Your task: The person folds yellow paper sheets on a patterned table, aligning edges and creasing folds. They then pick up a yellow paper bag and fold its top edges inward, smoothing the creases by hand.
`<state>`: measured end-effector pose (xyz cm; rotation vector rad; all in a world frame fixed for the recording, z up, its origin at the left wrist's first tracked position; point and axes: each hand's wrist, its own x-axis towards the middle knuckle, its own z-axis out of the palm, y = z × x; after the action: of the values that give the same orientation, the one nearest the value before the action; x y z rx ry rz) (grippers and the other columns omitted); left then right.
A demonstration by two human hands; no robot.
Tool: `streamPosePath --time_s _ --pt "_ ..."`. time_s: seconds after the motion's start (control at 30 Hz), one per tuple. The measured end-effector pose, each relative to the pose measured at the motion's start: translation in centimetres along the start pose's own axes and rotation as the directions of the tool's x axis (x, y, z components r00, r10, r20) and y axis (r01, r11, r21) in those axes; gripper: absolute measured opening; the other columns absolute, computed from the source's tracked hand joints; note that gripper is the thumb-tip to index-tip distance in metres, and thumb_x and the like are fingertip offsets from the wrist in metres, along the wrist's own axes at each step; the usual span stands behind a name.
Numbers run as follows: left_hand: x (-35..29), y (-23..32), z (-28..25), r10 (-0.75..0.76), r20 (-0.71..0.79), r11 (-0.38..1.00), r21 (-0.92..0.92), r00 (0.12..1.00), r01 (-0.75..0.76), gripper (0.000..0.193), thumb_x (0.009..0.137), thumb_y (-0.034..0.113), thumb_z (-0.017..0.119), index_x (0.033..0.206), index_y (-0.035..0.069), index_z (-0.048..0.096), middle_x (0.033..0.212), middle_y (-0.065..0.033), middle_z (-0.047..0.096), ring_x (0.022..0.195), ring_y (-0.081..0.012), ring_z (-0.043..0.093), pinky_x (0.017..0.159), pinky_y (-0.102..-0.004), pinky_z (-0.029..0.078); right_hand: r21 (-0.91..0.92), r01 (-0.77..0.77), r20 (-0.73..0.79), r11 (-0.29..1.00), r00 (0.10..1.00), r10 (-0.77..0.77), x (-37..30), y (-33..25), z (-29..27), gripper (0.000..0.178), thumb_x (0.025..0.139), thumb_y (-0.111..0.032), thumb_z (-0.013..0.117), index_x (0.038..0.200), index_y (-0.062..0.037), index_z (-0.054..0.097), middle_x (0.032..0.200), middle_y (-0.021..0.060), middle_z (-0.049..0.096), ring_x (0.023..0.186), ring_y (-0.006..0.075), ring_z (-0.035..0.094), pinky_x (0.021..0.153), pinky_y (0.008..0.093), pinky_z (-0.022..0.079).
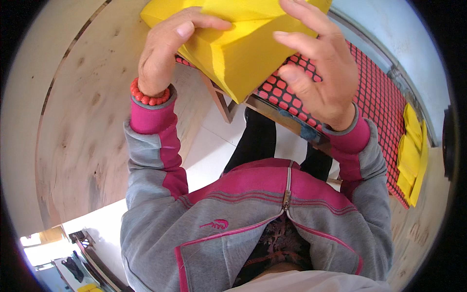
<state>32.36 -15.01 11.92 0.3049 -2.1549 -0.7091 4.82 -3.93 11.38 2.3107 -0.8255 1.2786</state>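
A yellow fabric-like piece (243, 53), creased and folded with a pointed corner toward me, lies at the top over the near edge of a table. My left hand (168, 46), with a red bead bracelet at the wrist, rests on its left part. One finger stretches across the yellow surface, and the other fingers are partly hidden. On the right, my right hand (321, 63) has its fingers spread apart, with the fingertips by the piece's right side. Nothing shows in its grasp, and whether those fingertips touch the yellow material I cannot tell.
A red-and-black patterned cloth (365, 82) covers the table. Several folded yellow pieces (411, 155) are stacked at its right end. A large wooden board (92, 126) stands on the left. The table's wooden leg (219, 100) shows below the near edge.
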Motion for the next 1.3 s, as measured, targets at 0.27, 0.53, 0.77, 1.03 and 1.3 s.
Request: streamPosePath --time_s 0.27,0.53,0.77,1.03,1.3 --pt "0.3 0.5 -0.3 0.067 0.045 0.997 0.03 0.997 -0.068 0.044 0.092 0.024 0.041 0.108 -0.003 0.072 0.113 -0.0181 0.069 0.105 -0.0288 0.062 0.096 -0.0363 0.044 -0.083 0.019 0.2 0.996 0.98 -0.002 2.3 -0.2 1.8 0.05 0.088 -0.049 0.072 0.119 -0.0085 0.069 0.141 0.0238 0.057 0.133 0.0434 0.051 0.109 0.0535 0.039" --pt "-0.3 0.3 -0.7 0.041 0.001 0.998 -0.041 0.999 -0.041 0.037 0.086 0.012 0.05 0.114 -0.003 0.069 0.118 -0.0158 0.069 0.114 -0.0273 0.064 0.101 -0.0344 0.046 -0.123 0.066 0.121 0.99 0.991 -0.051 1.8 1.1 3.9 0.06 0.093 -0.063 0.058 0.123 -0.0128 0.069 0.147 0.0181 0.055 0.138 0.0415 0.048 0.113 0.0559 0.034" --pt "-0.2 -0.2 -0.6 0.061 -0.035 0.997 0.05 0.997 -0.06 0.031 0.086 0.003 0.06 0.116 0.0 0.07 0.115 -0.0131 0.071 0.112 -0.0257 0.066 0.1 -0.0342 0.048 0.016 0.022 0.06 1.0 0.998 -0.023 1.4 1.3 4.5 0.06 0.085 -0.054 0.072 0.126 -0.0103 0.066 0.146 0.0162 0.054 0.137 0.0386 0.049 0.112 0.0547 0.036" --pt "0.3 0.1 -0.5 0.138 -0.031 0.979 0.155 0.99 -0.131 0.021 0.089 0.002 0.065 0.109 0.001 0.071 0.107 -0.0098 0.071 0.1 -0.0192 0.067 0.09 -0.0298 0.051 -0.001 0.046 0.017 0.999 0.999 -0.046 1.4 1.5 4.6 0.054 0.087 -0.043 0.075 0.124 -0.0053 0.066 0.14 0.0197 0.059 0.127 0.0384 0.057 0.106 0.05 0.043" --pt "0.0 0.1 1.2 -0.073 -0.227 0.991 -0.127 0.971 0.045 0.007 0.093 0.005 0.069 0.099 0.001 0.069 0.098 -0.0029 0.07 0.09 -0.0094 0.064 0.082 -0.0244 0.05 -0.057 0.132 0.041 0.99 0.991 -0.13 1.7 1.7 3.6 0.057 0.094 -0.059 0.062 0.118 -0.0065 0.067 0.145 0.0227 0.055 0.136 0.0429 0.05 0.114 0.0517 0.036"
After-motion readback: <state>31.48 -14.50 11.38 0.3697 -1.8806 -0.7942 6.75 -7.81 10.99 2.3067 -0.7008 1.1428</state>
